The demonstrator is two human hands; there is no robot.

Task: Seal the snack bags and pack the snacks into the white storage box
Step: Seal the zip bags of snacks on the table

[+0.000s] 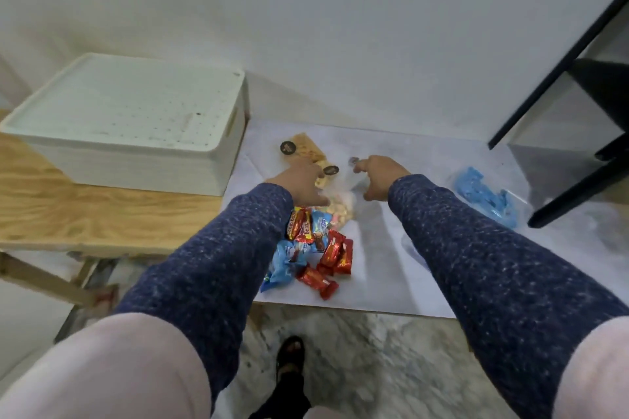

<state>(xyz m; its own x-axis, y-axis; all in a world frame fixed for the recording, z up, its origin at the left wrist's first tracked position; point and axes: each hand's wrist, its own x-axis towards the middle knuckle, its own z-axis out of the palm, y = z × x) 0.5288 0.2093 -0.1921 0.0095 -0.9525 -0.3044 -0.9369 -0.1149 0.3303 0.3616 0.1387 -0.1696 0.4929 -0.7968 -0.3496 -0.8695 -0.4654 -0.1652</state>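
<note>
A clear snack bag with pale pieces inside lies on the white tabletop between my hands. My left hand grips its left side, thumb on the bag. My right hand holds its right side with curled fingers; motion blur hides the exact grip. Behind my left hand lies a cracker bag with dark round stickers. Several red and blue wrapped candies are piled just in front of the clear bag. The white storage box stands at the left with its lid on.
The box rests on a wooden bench beside the white top. A blue plastic bag lies at the right, next to a black frame. A white wall stands close behind. My foot is on the marble floor.
</note>
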